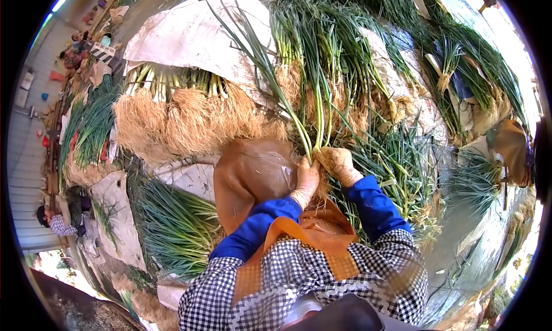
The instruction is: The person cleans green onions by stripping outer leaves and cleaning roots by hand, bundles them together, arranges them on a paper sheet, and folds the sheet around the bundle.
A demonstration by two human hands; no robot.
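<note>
In front of my apron, several long green scallions [319, 119] rise from between my two hands, white bases down and leaves fanning away from me. My left hand [306, 180] is closed around their lower ends. Close against it, my right hand [339, 163] pinches the same stalks near the base. Pale roots hang just below the fingers, partly hidden by the hands. A brown apron cloth [253, 173] covers my lap under the left forearm. Beyond the hands lies a thick row of scallions [322, 49] with tan roots toward me.
Bundled scallions with bushy roots [187, 112] lie ahead on the left, partly under a white sheet [195, 35]. A green pile [175, 227] sits at my left and loose leaves [394, 164] at my right. Another person [57, 222] is at far left.
</note>
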